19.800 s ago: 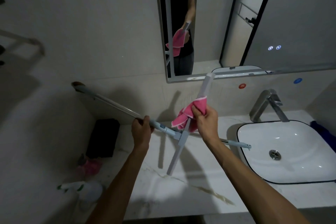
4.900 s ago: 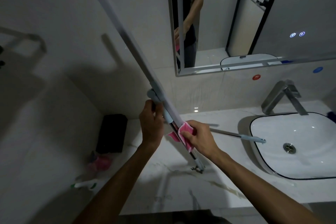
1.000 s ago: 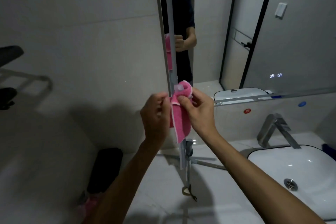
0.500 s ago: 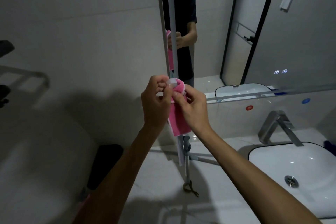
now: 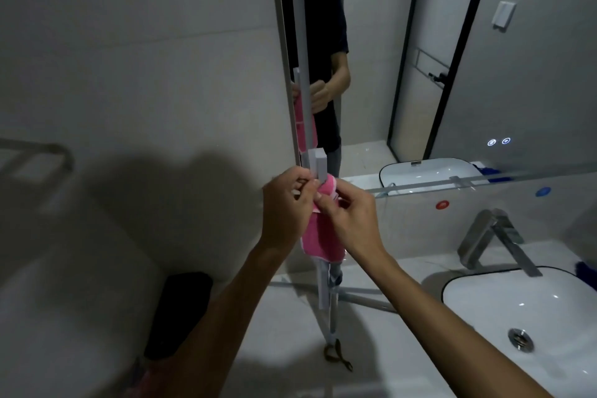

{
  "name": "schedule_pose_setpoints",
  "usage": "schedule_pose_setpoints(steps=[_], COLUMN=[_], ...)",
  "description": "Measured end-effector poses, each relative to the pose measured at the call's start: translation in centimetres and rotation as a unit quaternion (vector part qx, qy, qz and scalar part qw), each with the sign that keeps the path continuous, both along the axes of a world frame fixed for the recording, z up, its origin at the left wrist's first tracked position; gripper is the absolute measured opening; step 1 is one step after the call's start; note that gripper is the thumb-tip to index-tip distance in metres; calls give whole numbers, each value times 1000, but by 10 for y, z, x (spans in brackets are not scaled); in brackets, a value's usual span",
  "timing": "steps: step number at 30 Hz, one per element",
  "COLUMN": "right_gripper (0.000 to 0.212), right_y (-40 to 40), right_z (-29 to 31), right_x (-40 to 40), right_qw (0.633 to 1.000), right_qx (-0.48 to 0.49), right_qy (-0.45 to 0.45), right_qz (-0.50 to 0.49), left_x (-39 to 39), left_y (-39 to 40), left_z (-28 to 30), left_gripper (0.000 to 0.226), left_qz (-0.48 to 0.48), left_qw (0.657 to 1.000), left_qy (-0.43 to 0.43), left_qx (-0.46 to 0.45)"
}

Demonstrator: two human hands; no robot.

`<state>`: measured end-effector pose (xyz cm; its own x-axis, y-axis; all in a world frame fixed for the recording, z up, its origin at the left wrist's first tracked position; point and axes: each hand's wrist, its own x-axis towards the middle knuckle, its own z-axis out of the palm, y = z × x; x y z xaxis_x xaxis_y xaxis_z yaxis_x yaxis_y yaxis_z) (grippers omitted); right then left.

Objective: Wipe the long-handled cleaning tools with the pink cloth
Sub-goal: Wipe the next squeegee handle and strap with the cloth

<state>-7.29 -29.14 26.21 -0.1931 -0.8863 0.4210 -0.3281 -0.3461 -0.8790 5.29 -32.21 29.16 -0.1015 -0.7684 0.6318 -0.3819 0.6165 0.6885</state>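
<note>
Both hands pinch pink cloth [image 5: 323,236] | left hand [image 5: 286,207], right hand [image 5: 350,220] | cloth wraps upright tool [image 5: 318,161]

I face a dim bathroom with pale tiled walls [image 5: 135,52]. A large mirror [image 5: 533,58] hangs above the marble tabletop [image 5: 284,349], where a white sink [image 5: 533,310] sits under a chrome tap [image 5: 491,239]. A towel rail [image 5: 38,155] is mounted at my left.
</note>
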Motion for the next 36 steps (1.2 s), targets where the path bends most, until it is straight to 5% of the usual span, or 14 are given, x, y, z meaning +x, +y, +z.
schedule_pose_setpoints(steps=[8, 14, 23, 30, 32, 36], right_gripper=[8, 6, 17, 10, 10, 15], right_y=[-4, 8, -4, 7, 12, 14], right_z=[-31, -84, -32, -102, -112, -108], right_x=[-3, -5, 2, -2, -5, -4], right_qw=[999, 975, 997, 977, 978, 987], right_qx=[13, 167, 28, 154, 148, 122], right_qy=[31, 125, 72, 135, 136, 76], right_qz=[-5, 73, -18, 63, 62, 78], left_x=[-2, 9, 3, 12, 12, 13], left_y=[-5, -8, -5, -9, -3, 9], left_z=[2, -4, -10, -16, -24, -64], left_gripper=[7, 5, 1, 5, 10, 12], left_qz=[5, 33, 28, 37, 15, -72], left_qw=[1000, 999, 1000, 999, 999, 975], left_qy=[2, 4, 10, 36, 34, -56], left_qx=[25, 2, 7, -17, 10, 202])
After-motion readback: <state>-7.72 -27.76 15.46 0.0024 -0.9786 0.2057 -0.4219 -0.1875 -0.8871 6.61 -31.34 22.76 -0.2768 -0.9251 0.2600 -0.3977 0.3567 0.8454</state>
